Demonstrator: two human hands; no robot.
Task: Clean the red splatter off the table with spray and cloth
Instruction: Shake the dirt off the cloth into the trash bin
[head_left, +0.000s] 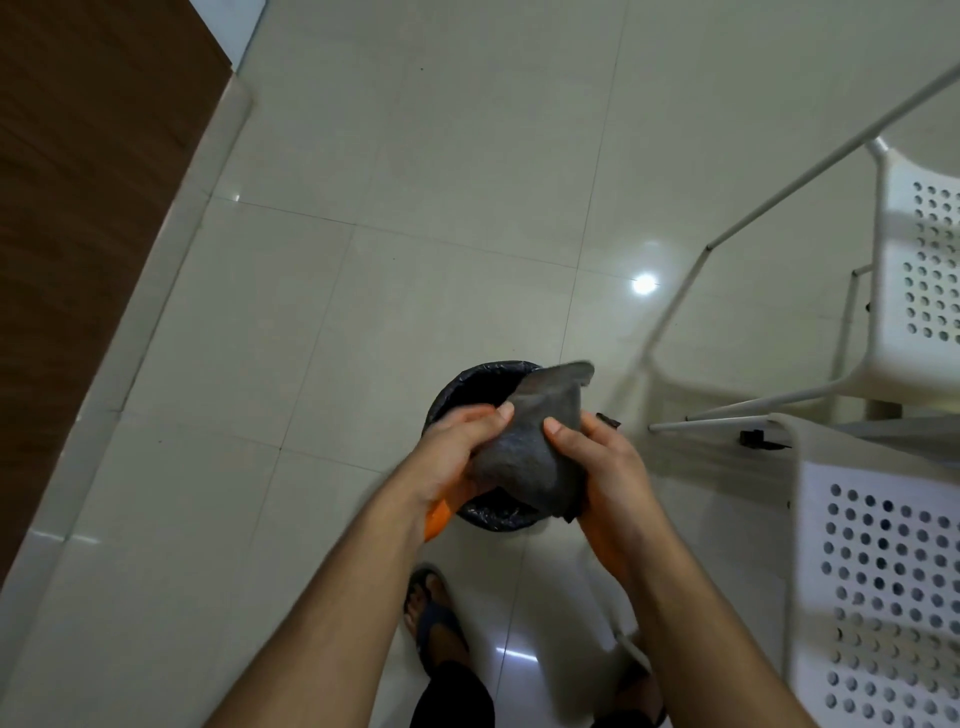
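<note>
Both my hands hold a grey cloth (535, 447) over a small orange bin (435, 519) lined with a black bag (478, 387). My left hand (457, 452) pinches the cloth's left edge with thumb and fingers. My right hand (597, 467) grips its right side, thumb on top. One corner of the cloth sticks up past the bin's far rim. No spray bottle, table top or red splatter is in view.
The bin stands on a glossy beige tiled floor (363, 208). Two white perforated chairs (883, 597) (924, 270) with thin metal legs fill the right side. A dark wooden panel (78, 182) runs along the left. My feet in sandals (434, 618) are just behind the bin.
</note>
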